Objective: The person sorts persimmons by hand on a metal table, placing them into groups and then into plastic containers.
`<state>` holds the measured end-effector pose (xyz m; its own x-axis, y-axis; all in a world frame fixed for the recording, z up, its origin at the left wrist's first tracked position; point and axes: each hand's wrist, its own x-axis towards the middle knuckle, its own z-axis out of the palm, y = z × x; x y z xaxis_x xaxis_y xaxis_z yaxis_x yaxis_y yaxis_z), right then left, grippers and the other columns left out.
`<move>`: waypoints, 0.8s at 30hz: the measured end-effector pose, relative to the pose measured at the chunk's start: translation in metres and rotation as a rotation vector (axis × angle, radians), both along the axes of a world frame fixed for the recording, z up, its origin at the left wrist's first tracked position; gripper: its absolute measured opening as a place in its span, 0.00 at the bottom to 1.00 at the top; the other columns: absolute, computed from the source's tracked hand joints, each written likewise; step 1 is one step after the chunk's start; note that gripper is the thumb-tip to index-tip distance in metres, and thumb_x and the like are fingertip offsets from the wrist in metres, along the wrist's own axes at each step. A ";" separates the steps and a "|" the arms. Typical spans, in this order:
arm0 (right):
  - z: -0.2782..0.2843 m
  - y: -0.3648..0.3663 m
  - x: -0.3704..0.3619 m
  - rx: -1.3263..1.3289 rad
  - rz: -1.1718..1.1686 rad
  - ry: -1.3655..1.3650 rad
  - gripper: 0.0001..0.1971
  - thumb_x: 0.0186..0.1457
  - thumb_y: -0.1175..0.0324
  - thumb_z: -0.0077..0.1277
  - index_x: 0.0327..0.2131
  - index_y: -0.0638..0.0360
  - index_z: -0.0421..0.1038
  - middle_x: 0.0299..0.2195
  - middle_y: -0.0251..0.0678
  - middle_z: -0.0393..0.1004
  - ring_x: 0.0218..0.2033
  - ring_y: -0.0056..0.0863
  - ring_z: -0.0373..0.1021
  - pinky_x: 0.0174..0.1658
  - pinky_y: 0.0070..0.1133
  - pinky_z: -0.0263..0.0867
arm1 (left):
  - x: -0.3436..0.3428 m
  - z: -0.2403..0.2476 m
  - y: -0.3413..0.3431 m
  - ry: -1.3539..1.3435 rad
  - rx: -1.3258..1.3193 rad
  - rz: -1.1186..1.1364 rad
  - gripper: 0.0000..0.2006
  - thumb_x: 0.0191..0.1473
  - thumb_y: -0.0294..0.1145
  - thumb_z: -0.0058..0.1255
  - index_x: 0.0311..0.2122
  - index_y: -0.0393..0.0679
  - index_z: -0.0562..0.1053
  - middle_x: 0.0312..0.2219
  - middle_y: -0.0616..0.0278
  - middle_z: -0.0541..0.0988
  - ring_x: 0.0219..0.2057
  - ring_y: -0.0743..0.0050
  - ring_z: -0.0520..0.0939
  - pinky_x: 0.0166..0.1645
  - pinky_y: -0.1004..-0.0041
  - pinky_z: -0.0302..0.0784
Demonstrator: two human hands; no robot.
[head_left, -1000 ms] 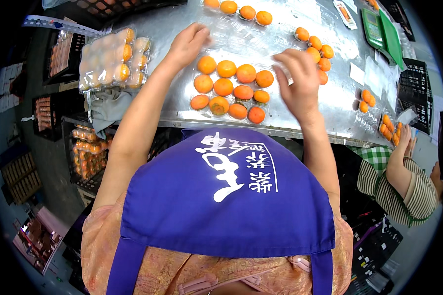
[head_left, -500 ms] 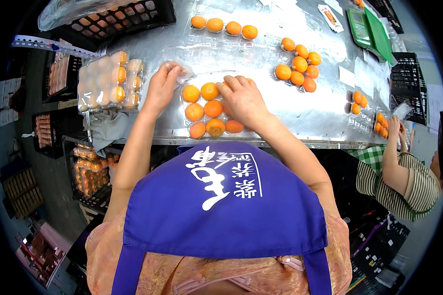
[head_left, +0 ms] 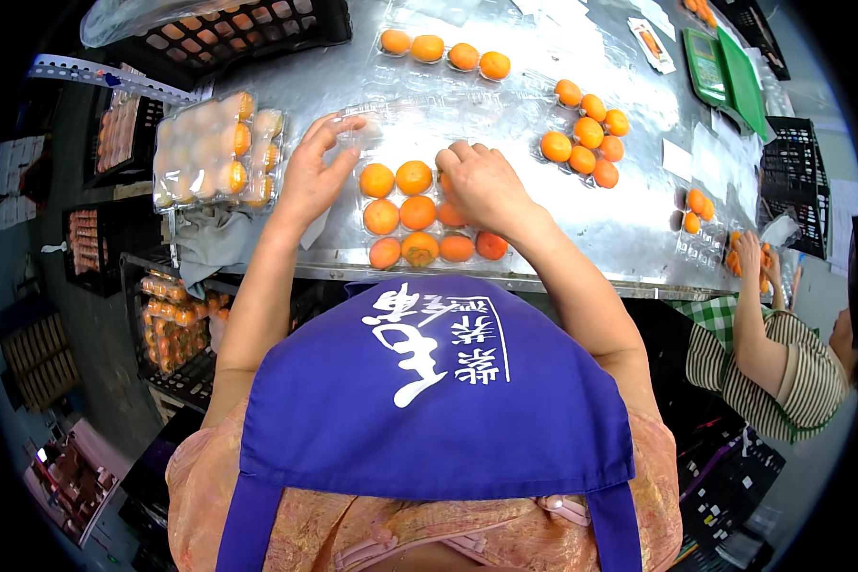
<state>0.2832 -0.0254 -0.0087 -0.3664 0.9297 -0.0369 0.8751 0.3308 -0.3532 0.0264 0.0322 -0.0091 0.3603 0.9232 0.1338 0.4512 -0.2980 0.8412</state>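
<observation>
In front of me a clear plastic tray (head_left: pixel 400 262) holds rows of mandarin oranges (head_left: pixel 417 210), each in its own cup. My right hand (head_left: pixel 484 186) is curled over the tray's right side, its fingers bent round a mandarin that shows only partly beside the fingertips. The hand covers the cups beneath it. My left hand (head_left: pixel 316 172) is at the tray's upper left, thumb and fingers apart, with the fingertips by the thin clear lid (head_left: pixel 405 119). Whether they touch that plastic is hard to tell.
Filled packs (head_left: pixel 200 153) are stacked at left, near a black crate (head_left: pixel 234 43). Loose groups of mandarins (head_left: pixel 586 133) lie in clear trays to the right and at the back. A green scale (head_left: pixel 720 76) stands far right. A person in stripes (head_left: pixel 772 353) handles fruit there.
My left hand's thumb and fingers have spread from being close together at the plastic. The right hand has moved slightly, uncovering a mandarin in the near right corner.
</observation>
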 end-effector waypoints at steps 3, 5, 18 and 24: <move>-0.003 0.000 0.007 0.050 0.031 0.031 0.11 0.46 0.72 0.55 0.36 0.59 0.71 0.34 0.42 0.72 0.38 0.42 0.71 0.41 0.36 0.67 | -0.009 0.009 0.006 -0.211 -0.320 -0.142 0.21 0.53 0.20 0.45 0.54 0.38 0.73 0.52 0.58 0.77 0.55 0.67 0.75 0.61 0.70 0.65; -0.004 0.001 0.013 0.086 0.030 0.093 0.12 0.46 0.71 0.55 0.37 0.60 0.72 0.32 0.42 0.72 0.37 0.43 0.71 0.40 0.36 0.68 | -0.013 0.018 0.017 -0.354 -0.451 -0.241 0.22 0.51 0.19 0.43 0.54 0.37 0.73 0.51 0.55 0.78 0.56 0.65 0.75 0.62 0.69 0.65; 0.009 -0.025 0.029 -0.230 -0.294 0.471 0.18 0.52 0.62 0.60 0.45 0.61 0.74 0.42 0.48 0.77 0.44 0.46 0.74 0.48 0.32 0.71 | 0.090 -0.015 0.094 0.393 -0.628 -0.656 0.19 0.63 0.35 0.46 0.58 0.46 0.72 0.34 0.62 0.81 0.24 0.78 0.78 0.30 0.74 0.79; 0.010 -0.033 0.035 -0.202 -0.325 0.586 0.19 0.52 0.62 0.58 0.45 0.63 0.74 0.42 0.50 0.74 0.45 0.48 0.71 0.49 0.32 0.69 | 0.115 -0.031 0.103 0.329 -0.343 -0.567 0.19 0.63 0.33 0.45 0.59 0.46 0.71 0.31 0.58 0.81 0.25 0.74 0.78 0.33 0.71 0.77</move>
<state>0.3187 -0.0586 0.0009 -0.0834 0.9913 -0.1022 0.5652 -0.0374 -0.8241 0.1414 0.1350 -0.0398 0.7661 0.5538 -0.3263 0.5513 -0.3050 0.7766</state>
